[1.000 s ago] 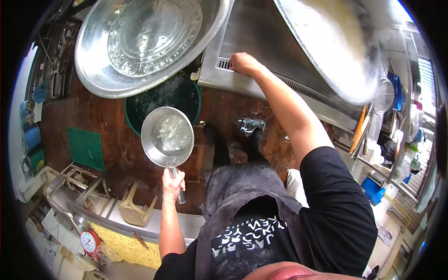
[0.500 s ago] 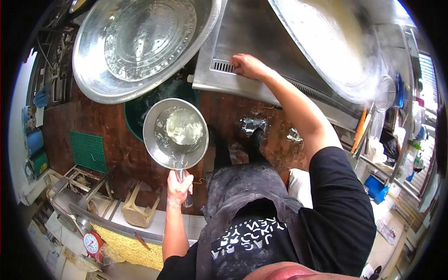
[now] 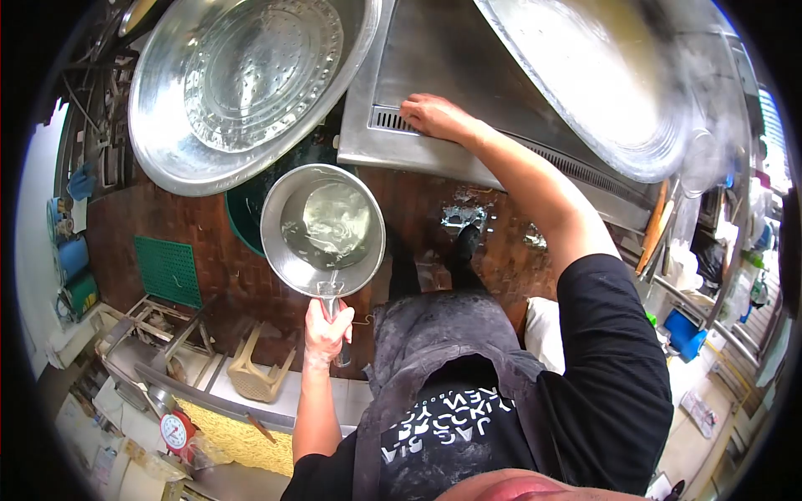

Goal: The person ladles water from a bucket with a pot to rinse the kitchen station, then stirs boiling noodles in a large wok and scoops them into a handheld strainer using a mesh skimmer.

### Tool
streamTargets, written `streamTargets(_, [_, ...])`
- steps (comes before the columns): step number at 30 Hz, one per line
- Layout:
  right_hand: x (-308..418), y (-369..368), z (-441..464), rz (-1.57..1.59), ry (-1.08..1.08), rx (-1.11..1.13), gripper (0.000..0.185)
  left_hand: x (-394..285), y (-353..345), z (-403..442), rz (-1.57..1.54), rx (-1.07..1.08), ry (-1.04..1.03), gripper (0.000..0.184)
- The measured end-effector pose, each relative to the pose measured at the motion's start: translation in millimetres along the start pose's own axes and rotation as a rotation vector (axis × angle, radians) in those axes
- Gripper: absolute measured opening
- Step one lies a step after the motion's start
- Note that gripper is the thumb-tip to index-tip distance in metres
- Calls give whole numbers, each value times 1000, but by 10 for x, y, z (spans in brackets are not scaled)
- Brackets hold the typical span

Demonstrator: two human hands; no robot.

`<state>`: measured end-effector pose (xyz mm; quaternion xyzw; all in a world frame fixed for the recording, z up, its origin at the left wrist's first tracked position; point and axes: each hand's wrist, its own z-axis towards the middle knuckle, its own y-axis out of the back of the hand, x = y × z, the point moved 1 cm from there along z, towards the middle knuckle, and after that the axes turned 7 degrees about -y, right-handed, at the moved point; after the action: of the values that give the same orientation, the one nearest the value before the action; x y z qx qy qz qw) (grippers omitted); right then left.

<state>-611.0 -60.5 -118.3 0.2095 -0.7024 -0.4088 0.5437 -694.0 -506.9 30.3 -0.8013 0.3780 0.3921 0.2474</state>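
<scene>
My left hand (image 3: 327, 328) is closed around the handle of a metal saucepan (image 3: 276, 265), which holds clear, pale water. The pan is above the wet floor, in front of my apron, and overlaps a dark green tub (image 3: 242, 219). At the front edge of the steel counter (image 3: 418, 152), my right hand (image 3: 436, 115) lies over the slotted grate (image 3: 387, 119) with its fingers curled. Whatever those fingers may hold is hidden.
A large metal basin with a perforated disc (image 3: 159, 125) is at upper left. Another wide metal basin (image 3: 576, 125) steams at upper right. A green mat (image 3: 167, 271) and a beige plastic stool (image 3: 255, 376) are on the left, beside yellow noodles (image 3: 230, 434) and a red scale (image 3: 177, 432).
The saucepan and my left hand have shifted slightly right, and the water's surface looks calmer. My right hand stays at the grate, its fingers slightly more curled down.
</scene>
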Motion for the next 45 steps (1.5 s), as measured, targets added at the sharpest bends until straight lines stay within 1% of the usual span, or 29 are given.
streamTargets(5, [-9, 3, -17, 48, 42, -24, 11, -56, -92, 70, 61, 20, -23, 25])
streamTargets(8, [-81, -34, 120, 104, -15, 30, 13, -91, -204, 114, 33, 9, -13, 26])
streamTargets(14, [-155, -8, 112, 168, 101, 26, 5, -268, -373, 160, 44, 12, -22, 27])
streamTargets(17, [-147, -32, 104, 182, 156, -73, 6, -288, -409, 215, 73, 27, -28, 26])
streamTargets(21, [-112, -60, 127, 141, 143, -63, 4, -413, -528, 313, 93, 32, 0, 25])
streamTargets(24, [-142, -108, 231, 80, -23, 17, 6, -456, -574, 380, 146, 41, -28, 25])
streamTargets(27, [-42, -54, 194, 181, -152, 99, 6, -544, -639, 411, 121, 29, -51, 25])
streamTargets(30, [-87, -90, 180, 90, 10, 61, 13, -626, -670, 413, 118, 20, -57, 25])
streamTargets(33, [-159, -186, 235, 131, -55, 103, 14, -634, -673, 404, 127, 26, -64, 24])
streamTargets(35, [-150, -213, 179, 168, -80, -9, 8, -669, -714, 403, 129, 28, -75, 24])
streamTargets(36, [-150, -215, 167, 186, -92, -67, 10, -694, -724, 413, 131, 30, -83, 24])
streamTargets(39, [-108, -222, 132, 66, -42, -147, 10, -740, -753, 433, 177, 17, -66, 25])
streamTargets(42, [-180, -390, 235, 56, -24, -191, 9, -868, -856, 475, 219, -15, -69, 24])
streamTargets(43, [-160, -355, 230, 121, -161, -120, 9, -938, -891, 499, 272, -25, -72, 24])
streamTargets(45, [9, -115, 148, 208, -362, -144, 10, -1124, -956, 538, 356, -26, -109, 24])
